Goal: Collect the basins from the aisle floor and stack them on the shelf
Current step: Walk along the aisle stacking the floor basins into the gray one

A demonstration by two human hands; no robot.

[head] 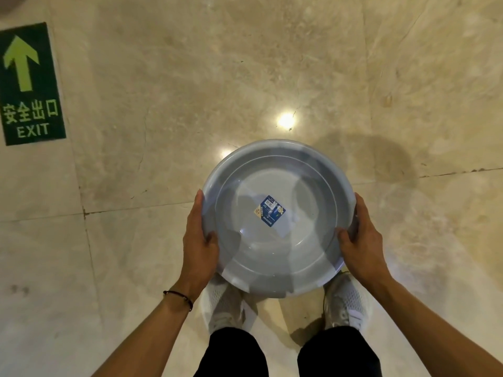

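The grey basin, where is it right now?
In the head view, the grey basin sits lower centre, gripped at its rim by the left hand and right hand, above the white shoes.

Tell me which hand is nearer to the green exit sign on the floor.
The left hand. It grips the left rim of the grey basin, on the side of the exit sign. The right hand grips the opposite rim, farther from it.

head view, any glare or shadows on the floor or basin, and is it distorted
Head view: two bright ceiling-light reflections glare off the polished floor just beyond the basin; a soft dark shadow lies on the tiles to its right; patchy shadows and reflections cross the basin's inside; wide-angle bending curves the tile joints and exit sign near the edges.
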